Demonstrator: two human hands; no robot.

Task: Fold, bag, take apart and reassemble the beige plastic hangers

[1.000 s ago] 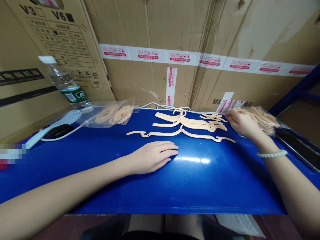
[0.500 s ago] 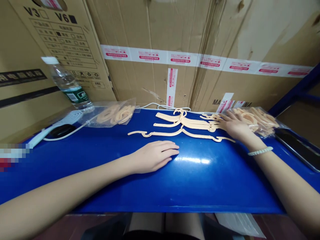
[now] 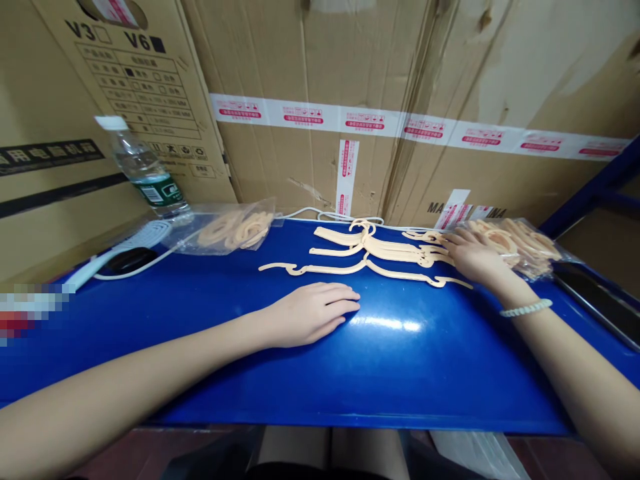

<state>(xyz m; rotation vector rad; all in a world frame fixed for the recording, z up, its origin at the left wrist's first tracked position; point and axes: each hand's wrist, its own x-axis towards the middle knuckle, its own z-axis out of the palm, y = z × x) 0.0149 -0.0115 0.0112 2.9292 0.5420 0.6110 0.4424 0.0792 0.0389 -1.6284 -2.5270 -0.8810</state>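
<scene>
My left hand [image 3: 316,313] lies flat on the blue tabletop [image 3: 280,387], fingers stretched out and holding nothing. Just beyond it is an unfolded peach-coloured folding hanger [image 3: 335,269], its thin ends spread to both sides. Behind that hanger lies a stack of similar hanger parts [image 3: 395,249] with curved hooks. My right hand [image 3: 475,257] rests over the right end of these parts, fingers extended towards them and apart; its fingertips partly merge with the pieces. Beside and behind this hand sits a clear bag of folded hangers [image 3: 533,243].
Another clear bag of hangers [image 3: 250,230] lies at the back left, near a water bottle [image 3: 157,187], a white cable and a black oval object [image 3: 133,261]. A dark phone-like slab [image 3: 600,303] lies at the right. Cardboard boxes [image 3: 310,60] wall off the back.
The view has shifted slightly, so everything sits a little further right. My left hand stays put on the table; the fingers of my right hand have shifted slightly over the parts.
</scene>
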